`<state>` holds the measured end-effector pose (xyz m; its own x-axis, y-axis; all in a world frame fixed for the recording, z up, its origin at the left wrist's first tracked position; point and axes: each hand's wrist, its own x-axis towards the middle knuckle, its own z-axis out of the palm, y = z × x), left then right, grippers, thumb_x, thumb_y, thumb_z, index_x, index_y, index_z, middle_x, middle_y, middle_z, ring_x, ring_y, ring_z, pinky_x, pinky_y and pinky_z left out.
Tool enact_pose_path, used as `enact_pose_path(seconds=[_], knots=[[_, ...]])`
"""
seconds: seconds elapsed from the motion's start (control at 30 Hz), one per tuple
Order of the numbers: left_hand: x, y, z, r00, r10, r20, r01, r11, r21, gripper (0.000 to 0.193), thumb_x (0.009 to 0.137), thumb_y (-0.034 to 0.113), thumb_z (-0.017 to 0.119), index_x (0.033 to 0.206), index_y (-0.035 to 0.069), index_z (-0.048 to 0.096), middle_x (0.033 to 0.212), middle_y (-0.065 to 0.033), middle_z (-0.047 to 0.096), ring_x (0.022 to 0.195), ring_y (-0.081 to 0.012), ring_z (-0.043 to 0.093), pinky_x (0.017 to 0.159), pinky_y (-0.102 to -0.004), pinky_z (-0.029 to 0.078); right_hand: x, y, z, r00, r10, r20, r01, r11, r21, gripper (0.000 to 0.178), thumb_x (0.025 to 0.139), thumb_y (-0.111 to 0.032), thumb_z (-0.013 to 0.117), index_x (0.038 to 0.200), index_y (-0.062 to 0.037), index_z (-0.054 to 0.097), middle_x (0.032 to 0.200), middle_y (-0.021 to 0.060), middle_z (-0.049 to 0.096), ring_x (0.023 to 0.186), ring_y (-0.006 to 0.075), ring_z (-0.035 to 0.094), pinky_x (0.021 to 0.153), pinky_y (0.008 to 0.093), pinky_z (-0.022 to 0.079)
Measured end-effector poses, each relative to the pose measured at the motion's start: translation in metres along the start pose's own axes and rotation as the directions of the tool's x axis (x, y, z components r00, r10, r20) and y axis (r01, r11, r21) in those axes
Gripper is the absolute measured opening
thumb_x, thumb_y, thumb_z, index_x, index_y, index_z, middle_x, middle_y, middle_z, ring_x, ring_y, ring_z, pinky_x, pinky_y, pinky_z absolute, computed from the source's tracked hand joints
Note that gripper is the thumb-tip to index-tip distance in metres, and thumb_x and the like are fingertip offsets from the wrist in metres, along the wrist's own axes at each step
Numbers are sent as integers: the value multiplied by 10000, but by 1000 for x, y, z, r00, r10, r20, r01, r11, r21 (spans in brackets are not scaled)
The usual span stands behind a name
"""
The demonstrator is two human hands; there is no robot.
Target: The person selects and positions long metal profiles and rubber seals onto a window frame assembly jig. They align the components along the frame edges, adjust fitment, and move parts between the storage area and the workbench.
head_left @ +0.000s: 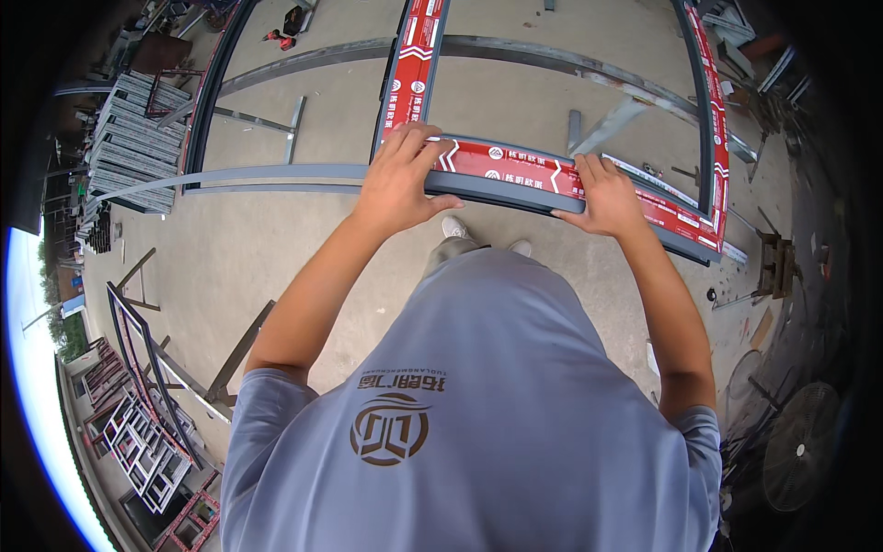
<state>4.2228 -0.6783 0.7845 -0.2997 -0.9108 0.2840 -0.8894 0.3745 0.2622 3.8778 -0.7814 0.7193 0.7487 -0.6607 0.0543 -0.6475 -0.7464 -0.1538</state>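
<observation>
A large dark grey window frame (704, 120) with red printed protective film lies in front of me. A long thin grey strip (248, 173) runs along its near bar and sticks out past the left side, bending slightly. My left hand (397, 184) is closed over the strip and the near bar, fingers on top and thumb on the near side, where the red-filmed middle bar (418, 55) meets it. My right hand (607, 198) wraps the same near bar farther right, its fingers over the film and thumb along the near edge. Its fingertips hide part of the bar.
Metal support rails (313, 63) pass beneath the frame. Stacked grey profiles (138, 138) stand at the left, and more frames (152, 442) lean at the lower left. A red-and-black tool (280, 40) lies on the floor. A round fan (800, 449) stands at the lower right.
</observation>
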Motion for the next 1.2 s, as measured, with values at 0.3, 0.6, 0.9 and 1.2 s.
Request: enact_pose_path(seconds=[0.3,0.6,0.9,1.2], knots=[[65,7,39,872,53,487,-81,996,36,974,588,266,872,1461,133,462,1089,-141,586,1053,-348,601,934,-432,504,-10,7,10,990,-10,-138,11,1000,13,837,678,-615,799,1176,24,591,1044,132,624,929,321,638,745,441,555],[72,19,36,859,37,511,-52,999,15,960,548,174,845,1428,111,467,1085,-174,575,1053,-396,588,946,-450,497,-15,10,13,980,21,-198,-5,997,81,777,652,-618,808,1095,-5,630,1024,100,623,954,292,631,738,420,539],[73,22,35,847,12,531,-17,1000,5,980,524,157,842,1424,90,462,1127,-187,573,1110,-409,565,992,-451,475,-16,10,11,991,55,-119,-39,990,137,888,621,-601,839,1232,0,606,1146,105,614,1032,287,607,860,434,514],[71,22,34,865,48,499,-62,998,12,967,545,187,858,1427,96,471,1094,-167,573,1072,-387,579,963,-445,485,-39,29,21,968,90,-232,-32,969,244,953,629,-608,844,1339,-33,574,1199,105,616,1127,308,586,979,433,466]])
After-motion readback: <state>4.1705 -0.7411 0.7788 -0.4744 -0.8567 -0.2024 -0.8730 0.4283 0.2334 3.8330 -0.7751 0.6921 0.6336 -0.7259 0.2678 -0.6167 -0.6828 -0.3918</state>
